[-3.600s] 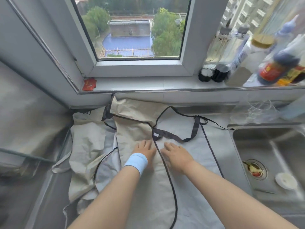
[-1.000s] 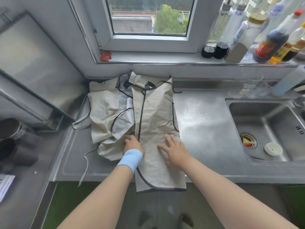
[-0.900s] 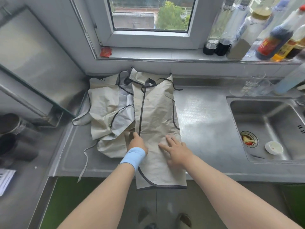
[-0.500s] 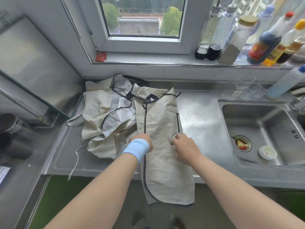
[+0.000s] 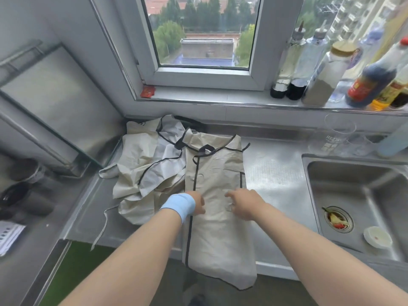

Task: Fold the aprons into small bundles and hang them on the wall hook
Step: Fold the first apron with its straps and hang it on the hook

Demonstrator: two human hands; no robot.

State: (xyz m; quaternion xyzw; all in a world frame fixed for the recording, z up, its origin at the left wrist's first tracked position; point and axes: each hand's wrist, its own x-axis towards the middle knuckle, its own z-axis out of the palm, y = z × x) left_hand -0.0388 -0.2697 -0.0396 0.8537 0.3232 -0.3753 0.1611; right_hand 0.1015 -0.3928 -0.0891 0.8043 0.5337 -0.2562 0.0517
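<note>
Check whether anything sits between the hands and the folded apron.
Nothing visible: left hand and right hand touch the folded apron. The crumpled apron lies left of it. No wall hook in view, so that path is unknown.

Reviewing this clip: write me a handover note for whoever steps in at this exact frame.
Left hand: fingers curled on the folded apron at mid-length. Right hand: same, opposite edge.
Folded apron: long narrow strip on the counter, lower end hanging over the front edge. Second apron: crumpled to its left.
Done: lengthwise fold of one apron.
Left: bundle it, fold the second, hang both; no hook in view.
</note>
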